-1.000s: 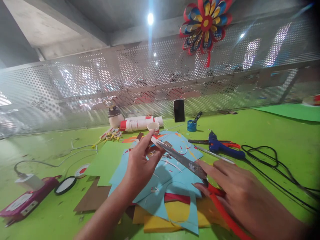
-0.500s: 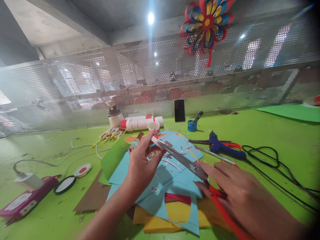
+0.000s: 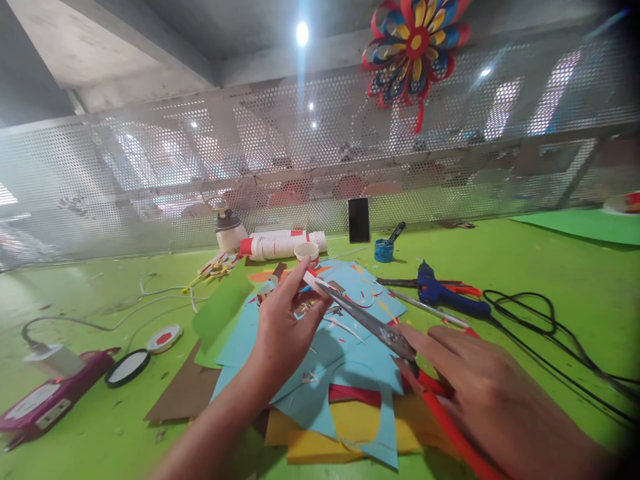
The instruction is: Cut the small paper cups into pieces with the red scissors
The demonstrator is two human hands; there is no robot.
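My right hand (image 3: 493, 400) grips red-handled scissors (image 3: 373, 325), their long metal blades pointing up and left. My left hand (image 3: 285, 327) pinches a small white and red paper strip (image 3: 314, 280) at the blade tips, thumb and fingers pressed together. Both hands hover over a pile of light blue paper sheets (image 3: 345, 360) that lie on yellow (image 3: 350, 427), red and brown sheets on the green table (image 3: 525, 267).
A blue glue gun (image 3: 445, 293) and black cable (image 3: 545, 327) lie to the right. Behind stand a phone (image 3: 359, 220), a small blue pot (image 3: 383, 251), a paper cup (image 3: 307, 253) and a glue tube (image 3: 283, 245). At left: a pink power strip (image 3: 50, 397), tape rolls (image 3: 127, 367). A paper flower (image 3: 415, 43) hangs on the mesh.
The green sheet at the left of the pile has lifted and curled up. Both hands and the scissors have stayed almost in place.
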